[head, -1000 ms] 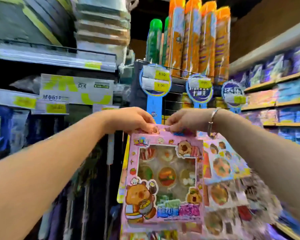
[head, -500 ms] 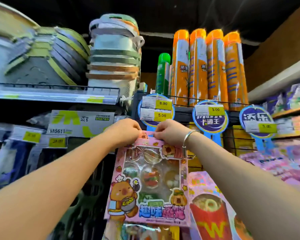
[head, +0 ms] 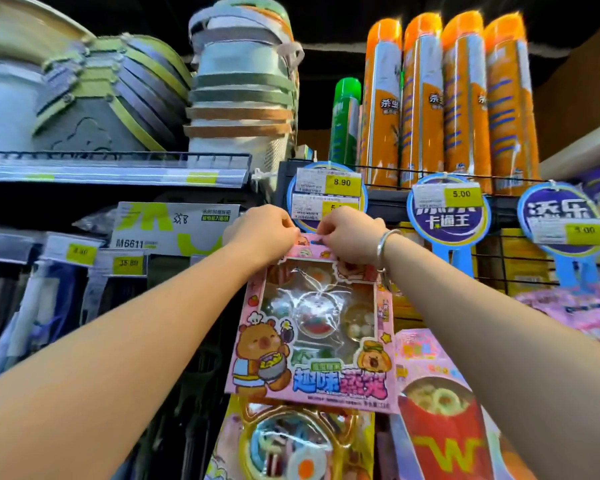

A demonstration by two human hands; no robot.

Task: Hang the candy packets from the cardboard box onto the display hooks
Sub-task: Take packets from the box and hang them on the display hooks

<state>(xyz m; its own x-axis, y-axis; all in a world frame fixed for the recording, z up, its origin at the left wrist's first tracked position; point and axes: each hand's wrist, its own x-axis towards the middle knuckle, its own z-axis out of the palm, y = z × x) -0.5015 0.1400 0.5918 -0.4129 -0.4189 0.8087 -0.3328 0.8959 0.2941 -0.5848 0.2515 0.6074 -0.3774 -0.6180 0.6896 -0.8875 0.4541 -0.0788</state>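
We've got our left hand point(head: 262, 233) and right hand point(head: 352, 237) both pinching the top edge of the pink candy packet point(head: 312, 327), right under the leftmost round price sign point(head: 326, 192). Hook's hidden behind our fingers, so we'd keep the hole level and push straight on. Count: one packet held, two other packets point(head: 440, 427) below, four orange cans point(head: 447, 98), one green can point(head: 345, 123)

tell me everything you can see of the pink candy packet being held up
The pink candy packet is a flat pack with a clear, glossy plastic window showing round food-shaped sweets. Cartoon bears, one in a chef's hat, and blue and pink lettering decorate its front. It is held upright, slightly tilted; whether it sits on a hook cannot be seen. The left hand and right hand pinch its top edge. Its bottom edge overlaps a yellow packet beneath.
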